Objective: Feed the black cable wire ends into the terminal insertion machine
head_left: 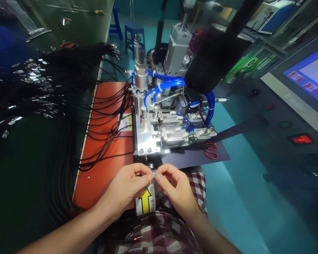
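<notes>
Pinching a tiny metal part [154,174] between left hand [128,183] and right hand [177,183], near the surface's [100,188] right edge; likely light, stiff, slippery, best taken by its sides.

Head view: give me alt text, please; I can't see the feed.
The left hand and right hand meet, fingertips pinching a small shiny piece in front of a machine with blue tubes. Black cables spread at left, some crossing an orange board.
</notes>
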Demonstrator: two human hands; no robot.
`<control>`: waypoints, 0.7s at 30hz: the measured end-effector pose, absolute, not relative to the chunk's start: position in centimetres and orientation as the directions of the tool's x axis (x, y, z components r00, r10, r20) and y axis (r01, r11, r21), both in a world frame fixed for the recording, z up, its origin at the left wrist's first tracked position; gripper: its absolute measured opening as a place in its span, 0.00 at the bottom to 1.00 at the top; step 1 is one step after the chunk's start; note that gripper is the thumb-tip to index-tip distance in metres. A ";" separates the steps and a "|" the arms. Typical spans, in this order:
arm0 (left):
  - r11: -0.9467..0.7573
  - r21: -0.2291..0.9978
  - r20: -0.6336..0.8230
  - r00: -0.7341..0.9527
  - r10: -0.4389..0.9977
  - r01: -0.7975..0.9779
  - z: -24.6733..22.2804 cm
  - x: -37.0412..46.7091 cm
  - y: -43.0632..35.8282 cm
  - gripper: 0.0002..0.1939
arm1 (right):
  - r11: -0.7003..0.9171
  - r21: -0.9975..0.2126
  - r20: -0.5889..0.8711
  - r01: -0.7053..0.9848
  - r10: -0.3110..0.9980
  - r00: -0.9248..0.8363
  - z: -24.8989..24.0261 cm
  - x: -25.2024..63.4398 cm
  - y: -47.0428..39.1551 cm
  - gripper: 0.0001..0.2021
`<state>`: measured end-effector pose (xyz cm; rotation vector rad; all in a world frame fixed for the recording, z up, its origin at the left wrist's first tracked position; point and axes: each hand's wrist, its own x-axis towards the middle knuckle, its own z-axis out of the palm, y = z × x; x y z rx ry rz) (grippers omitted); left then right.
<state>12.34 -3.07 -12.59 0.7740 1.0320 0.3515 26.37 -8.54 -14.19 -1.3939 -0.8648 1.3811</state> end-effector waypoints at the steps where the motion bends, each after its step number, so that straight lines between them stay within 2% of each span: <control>1: 0.687 0.721 -0.633 0.488 0.600 0.090 -12.6 12.4 -3.1 0.08 | -0.289 -0.949 -0.304 -0.128 0.945 0.119 -14.2 26.3 -8.5 0.07; 8: 0.689 0.717 -0.644 0.478 0.597 0.104 -12.5 12.5 -3.1 0.08 | -0.282 -0.957 -0.288 -0.063 0.946 0.150 -14.5 26.3 -8.8 0.08; 19: 0.675 0.730 -0.624 0.504 0.597 0.104 -12.6 12.4 -3.2 0.07 | -0.171 -0.967 -0.137 0.189 0.973 0.184 -14.3 26.1 -9.1 0.07; 21: 0.676 0.729 -0.629 0.498 0.597 0.111 -12.6 12.4 -3.2 0.07 | -0.184 -0.971 -0.155 0.154 0.971 0.182 -14.5 26.1 -9.0 0.07</control>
